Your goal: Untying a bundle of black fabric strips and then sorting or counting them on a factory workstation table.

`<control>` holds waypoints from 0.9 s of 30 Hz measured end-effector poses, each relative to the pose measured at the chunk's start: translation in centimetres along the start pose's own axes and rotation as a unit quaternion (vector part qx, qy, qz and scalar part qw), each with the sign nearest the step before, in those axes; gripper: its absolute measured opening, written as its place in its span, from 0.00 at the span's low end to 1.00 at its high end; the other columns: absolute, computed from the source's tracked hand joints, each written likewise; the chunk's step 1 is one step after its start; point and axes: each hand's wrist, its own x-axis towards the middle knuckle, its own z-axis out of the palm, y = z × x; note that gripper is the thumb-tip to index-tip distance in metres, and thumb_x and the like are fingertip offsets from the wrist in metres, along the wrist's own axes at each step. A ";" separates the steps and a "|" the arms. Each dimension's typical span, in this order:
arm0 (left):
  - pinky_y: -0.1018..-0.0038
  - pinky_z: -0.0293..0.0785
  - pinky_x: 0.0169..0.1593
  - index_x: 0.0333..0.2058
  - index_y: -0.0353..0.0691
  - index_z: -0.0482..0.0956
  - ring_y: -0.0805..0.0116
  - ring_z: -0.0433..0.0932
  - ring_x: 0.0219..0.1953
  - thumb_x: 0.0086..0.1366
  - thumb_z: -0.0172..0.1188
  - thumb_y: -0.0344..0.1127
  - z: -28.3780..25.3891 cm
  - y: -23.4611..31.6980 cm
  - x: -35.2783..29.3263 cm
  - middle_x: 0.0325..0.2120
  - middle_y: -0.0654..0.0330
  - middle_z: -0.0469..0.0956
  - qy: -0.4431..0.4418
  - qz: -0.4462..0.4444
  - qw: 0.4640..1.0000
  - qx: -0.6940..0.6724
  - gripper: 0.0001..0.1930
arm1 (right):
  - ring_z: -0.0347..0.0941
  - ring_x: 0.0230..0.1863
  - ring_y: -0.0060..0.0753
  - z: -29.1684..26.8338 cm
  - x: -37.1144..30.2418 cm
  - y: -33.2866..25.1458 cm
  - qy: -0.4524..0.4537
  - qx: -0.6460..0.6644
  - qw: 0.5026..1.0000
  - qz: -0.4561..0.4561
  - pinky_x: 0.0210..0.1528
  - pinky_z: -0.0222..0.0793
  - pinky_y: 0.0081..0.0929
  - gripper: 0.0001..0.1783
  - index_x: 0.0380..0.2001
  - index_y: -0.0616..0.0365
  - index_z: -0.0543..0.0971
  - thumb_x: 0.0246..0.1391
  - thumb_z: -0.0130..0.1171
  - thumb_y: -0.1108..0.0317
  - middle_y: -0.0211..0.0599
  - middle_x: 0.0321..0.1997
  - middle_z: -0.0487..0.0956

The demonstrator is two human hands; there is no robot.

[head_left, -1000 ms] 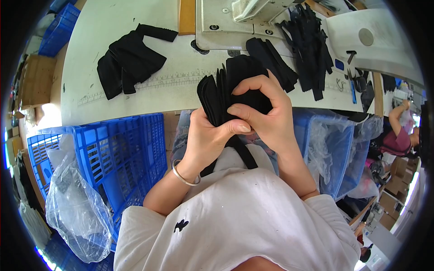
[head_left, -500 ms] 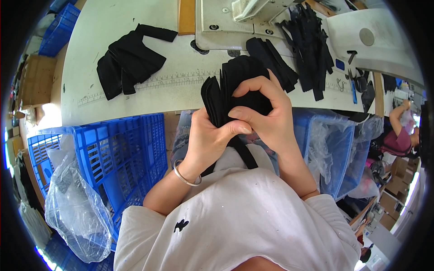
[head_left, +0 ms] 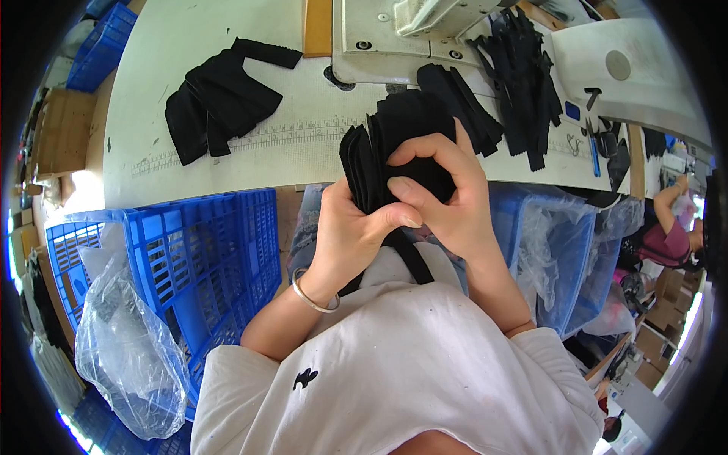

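Between my two hands, just over the table's front edge, is a stack of black fabric pieces (head_left: 413,121). My left hand (head_left: 345,227) grips the stack's left side, its thumb laid across toward the right. My right hand (head_left: 455,189) curls around the right side, thumb and forefinger pressed against the cloth. Fingers behind the stack are hidden. Farther left on the table lies a loose heap of black fabric pieces (head_left: 220,98). Beyond my right hand are a folded black strip bundle (head_left: 462,110) and a pile of black strips (head_left: 523,83).
A sewing machine (head_left: 379,45) stands at the table's back. Small scissors (head_left: 593,148) with blue lie at the right. Blue crates (head_left: 205,250) with a clear plastic bag (head_left: 133,356) sit at my left; a plastic-lined blue bin (head_left: 553,250) is at my right. Another person (head_left: 667,227) works far right.
My right thumb has shifted slightly up along the cloth. Both hands keep hold of the stack, and the table things look the same apart from a small view shift.
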 end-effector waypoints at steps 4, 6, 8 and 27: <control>0.77 0.79 0.35 0.36 0.28 0.75 0.74 0.80 0.31 0.52 0.72 0.37 0.3 0.4 -0.4 0.26 0.58 0.81 0.012 -0.010 0.999 -0.037 0.21 | 0.69 0.41 0.35 0.2 0.1 -0.7 -0.006 0.015 0.999 0.047 0.45 0.66 0.29 0.09 0.31 0.57 0.79 0.44 0.66 0.70 0.36 0.39 0.71; 0.77 0.79 0.35 0.36 0.28 0.74 0.74 0.80 0.31 0.52 0.72 0.37 0.6 0.8 -0.3 0.26 0.58 0.81 0.021 -0.012 0.998 -0.066 0.20 | 0.69 0.41 0.35 0.5 0.0 -0.8 -0.008 0.016 0.998 0.060 0.45 0.66 0.29 0.09 0.31 0.57 0.79 0.45 0.66 0.70 0.36 0.39 0.71; 0.76 0.79 0.35 0.35 0.28 0.74 0.74 0.80 0.31 0.52 0.72 0.38 0.7 0.8 -0.2 0.26 0.58 0.81 0.030 -0.013 0.995 -0.096 0.20 | 0.69 0.42 0.35 0.8 0.0 -0.8 0.058 0.108 0.989 0.078 0.46 0.65 0.28 0.08 0.32 0.57 0.79 0.46 0.64 0.71 0.36 0.39 0.72; 0.78 0.79 0.36 0.38 0.28 0.73 0.74 0.79 0.30 0.53 0.72 0.38 0.2 0.5 -0.2 0.28 0.60 0.80 0.012 -0.032 0.998 -0.045 0.22 | 0.71 0.40 0.39 0.2 0.0 -0.3 0.008 -0.016 1.000 0.006 0.42 0.67 0.29 0.12 0.33 0.58 0.78 0.43 0.66 0.69 0.40 0.40 0.73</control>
